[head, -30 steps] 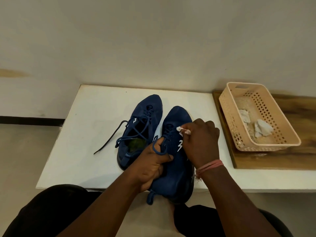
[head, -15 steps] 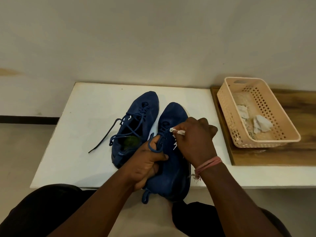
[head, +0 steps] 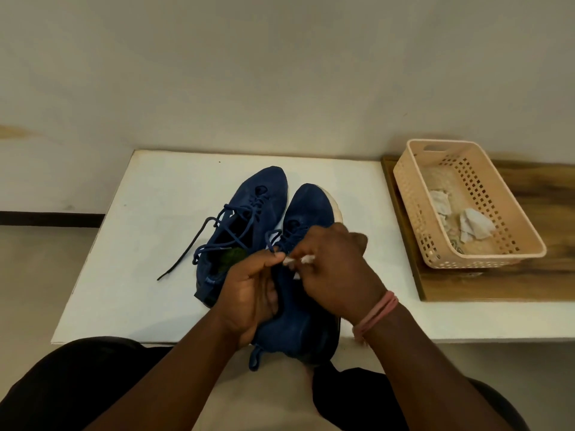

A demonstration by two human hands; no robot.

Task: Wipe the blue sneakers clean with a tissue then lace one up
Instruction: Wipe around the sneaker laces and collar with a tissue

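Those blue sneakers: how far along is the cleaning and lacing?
Some wiping looks done: used tissues lie crumpled in the basket. Right now the left hand grips the near sneaker by its collar while the right hand holds a tissue at its laces, so wiping is under way. Lacing is left: the far sneaker has a loose lace trailing over the table.

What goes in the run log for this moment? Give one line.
phase: wiping | left hand: grips right sneaker | right hand: pinches tissue | left sneaker: on table
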